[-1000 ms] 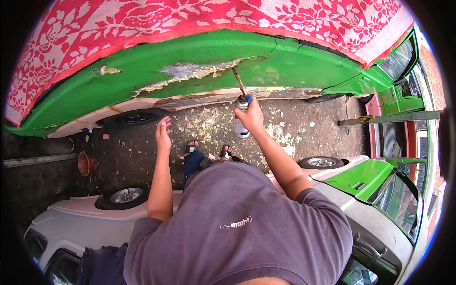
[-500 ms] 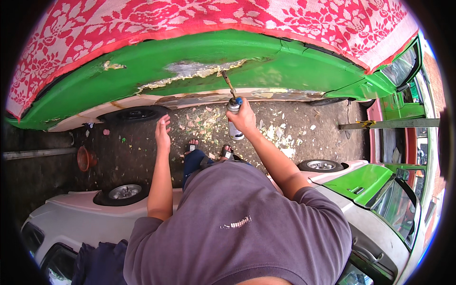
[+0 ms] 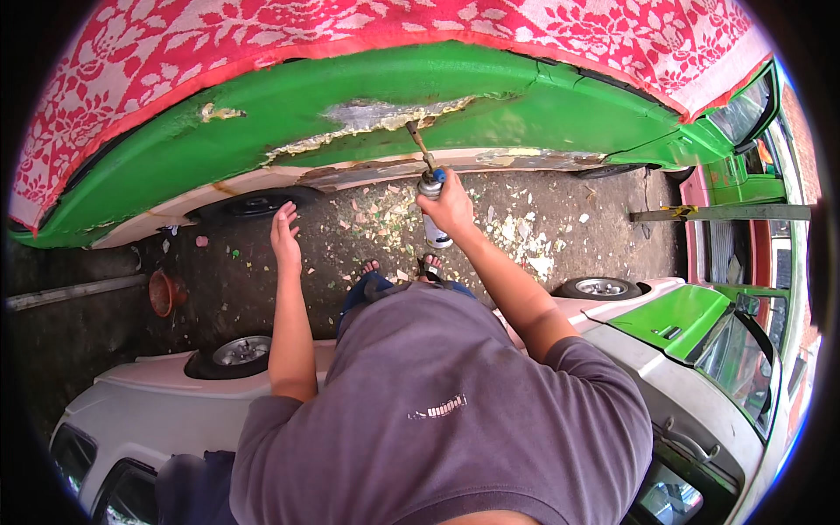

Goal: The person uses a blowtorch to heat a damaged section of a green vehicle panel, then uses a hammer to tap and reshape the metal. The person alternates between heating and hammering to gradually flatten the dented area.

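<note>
My right hand (image 3: 451, 208) is wrapped round a blowtorch (image 3: 430, 187), a gas can with a blue knob and a long brass nozzle. The nozzle tip points at the green side panel (image 3: 289, 105) of a vehicle, close to the lower edge of a damaged patch (image 3: 367, 116). Bare grey metal shows there, bordered by ragged, peeling cream filler and paint. I cannot make out a flame. My left hand (image 3: 285, 238) hovers empty over the ground, its fingers stretched out, beside the vehicle's dark wheel. A smaller chipped spot (image 3: 220, 113) lies farther left on the panel.
A red and white floral cloth (image 3: 394, 26) drapes over the green vehicle. Paint flakes (image 3: 516, 232) litter the ground. Behind me stands a white and green vehicle (image 3: 140, 402). An orange-brown pot (image 3: 163, 292) lies at left, and a metal post (image 3: 726, 213) juts in at right.
The view has shifted slightly, with my feet now lower and partly covered by my shirt. Along the damaged edge the torch tip stays in nearly the same place. Both hands keep their poses.
</note>
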The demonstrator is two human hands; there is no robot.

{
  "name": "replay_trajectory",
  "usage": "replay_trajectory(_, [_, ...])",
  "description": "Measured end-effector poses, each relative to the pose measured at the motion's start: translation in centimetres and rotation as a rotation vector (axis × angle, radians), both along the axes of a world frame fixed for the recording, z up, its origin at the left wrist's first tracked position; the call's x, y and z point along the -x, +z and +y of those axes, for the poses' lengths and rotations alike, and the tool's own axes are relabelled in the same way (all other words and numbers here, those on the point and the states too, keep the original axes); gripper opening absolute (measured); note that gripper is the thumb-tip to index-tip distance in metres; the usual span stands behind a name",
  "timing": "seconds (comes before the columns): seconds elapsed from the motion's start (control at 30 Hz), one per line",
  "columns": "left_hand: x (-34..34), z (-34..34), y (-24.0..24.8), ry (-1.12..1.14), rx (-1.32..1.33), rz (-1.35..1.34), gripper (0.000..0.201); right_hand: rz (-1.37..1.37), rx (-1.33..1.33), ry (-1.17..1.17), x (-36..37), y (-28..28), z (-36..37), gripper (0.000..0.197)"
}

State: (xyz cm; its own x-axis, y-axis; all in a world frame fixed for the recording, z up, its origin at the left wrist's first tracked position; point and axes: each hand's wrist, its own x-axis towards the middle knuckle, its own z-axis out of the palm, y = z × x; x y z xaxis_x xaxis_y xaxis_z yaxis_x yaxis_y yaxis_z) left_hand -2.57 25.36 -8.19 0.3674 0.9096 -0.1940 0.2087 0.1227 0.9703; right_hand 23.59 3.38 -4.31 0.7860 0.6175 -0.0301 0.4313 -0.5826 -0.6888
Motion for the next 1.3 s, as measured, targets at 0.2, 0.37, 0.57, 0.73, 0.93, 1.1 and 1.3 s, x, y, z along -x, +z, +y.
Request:
replay_trajectory(0.2, [0.5, 2.1, 0.2, -0.075, 0.016, 0.003, 0.048, 0.007, -0.035, -0.064, 2.3, -0.2, 1.1, 0.065])
replay_trajectory(0.37, [1.2, 4.1, 0.3, -0.103, 0.015, -0.015, 0.045, -0.027, -0.009, -0.110, 3.7, -0.5, 2.2, 0.068])
replay_trajectory(0.57, [2.3, 5.8, 0.0, -0.129, 0.025, -0.009, 0.045, -0.013, 0.000, -0.133, 4.5, -0.7, 2.8, 0.069])
replay_trajectory(0.73, [2.0, 6.3, 0.2, -0.156, 0.021, -0.014, 0.046, -0.007, 0.023, -0.144, 5.1, -0.8, 3.0, 0.069])
replay_trajectory(0.93, [2.4, 6.8, 0.2, -0.170, 0.033, 0.024, 0.047, 0.006, 0.020, -0.187, 5.3, -1.1, 3.2, 0.069])
replay_trajectory(1.1, [3.1, 7.4, -0.2, -0.175, 0.032, 0.032, 0.047, -0.007, 0.043, -0.204, 5.8, -1.3, 3.5, 0.068])
replay_trajectory(1.3, [3.6, 8.2, -0.4, -0.184, 0.031, 0.021, 0.047, 0.017, 0.047, -0.222, 6.3, -1.0, 3.7, 0.070])
